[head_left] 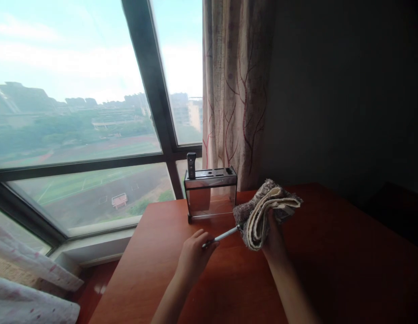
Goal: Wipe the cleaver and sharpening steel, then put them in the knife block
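Note:
Above the table, my left hand is closed around a slim, pale, rod-like tool. Its near end looks dark, and its far end meets a folded cloth, where the tip is hidden; I cannot tell its exact kind. The thick folded cloth, shaggy grey-brown on one face and cream on the other, is gripped by my right hand, whose fingers are partly hidden behind the folds. Just beyond both hands stands a clear-sided knife block with a slotted top. One black-handled knife sticks up from its left end.
The reddish-brown wooden table spreads under both hands, its left edge slanting toward the window. A patterned curtain hangs behind the knife block. White curtain fabric lies at lower left. The right side is dark.

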{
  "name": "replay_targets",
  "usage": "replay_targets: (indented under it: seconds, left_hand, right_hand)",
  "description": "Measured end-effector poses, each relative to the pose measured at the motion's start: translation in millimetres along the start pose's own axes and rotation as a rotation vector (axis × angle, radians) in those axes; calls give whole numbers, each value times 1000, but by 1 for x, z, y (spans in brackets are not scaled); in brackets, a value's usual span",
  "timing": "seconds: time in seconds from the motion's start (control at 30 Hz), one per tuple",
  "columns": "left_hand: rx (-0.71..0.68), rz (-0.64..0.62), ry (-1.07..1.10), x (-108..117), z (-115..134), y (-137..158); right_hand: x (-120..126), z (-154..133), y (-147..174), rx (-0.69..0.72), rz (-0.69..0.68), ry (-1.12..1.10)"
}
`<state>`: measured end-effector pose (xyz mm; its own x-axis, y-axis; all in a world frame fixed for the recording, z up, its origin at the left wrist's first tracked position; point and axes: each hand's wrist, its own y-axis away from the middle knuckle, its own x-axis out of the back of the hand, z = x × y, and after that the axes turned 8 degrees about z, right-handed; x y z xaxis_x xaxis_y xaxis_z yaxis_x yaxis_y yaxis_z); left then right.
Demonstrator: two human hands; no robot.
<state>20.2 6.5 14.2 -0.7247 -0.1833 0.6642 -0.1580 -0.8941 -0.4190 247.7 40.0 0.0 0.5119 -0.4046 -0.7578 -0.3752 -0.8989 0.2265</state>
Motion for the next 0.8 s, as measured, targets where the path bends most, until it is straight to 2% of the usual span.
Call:
replay_targets:
  seconds: [0.17,0.27,0.43,0.53,0.63,0.8]
  left_hand:
    - [6,-26,86,9,8,-12]
    - [77,-173,174,13,9,-18]
    - [343,-452,420,16,3,-21]
    - [402,-542,508,17,1,-19]
    - [356,-446,425,13,-4,-14]
    - [117,-41,82,4,-17,-8]
  right_hand:
    - [5,-6,-2,-27,-5,-11]
    - [5,-7,-5,-6,4,-9]
    - [8,-4,-8,95,4,41]
    - [10,-1,-9,105,-11,73]
    - [8,2,-9,85,0,91]
    - [-1,8,-7,90,14,113]
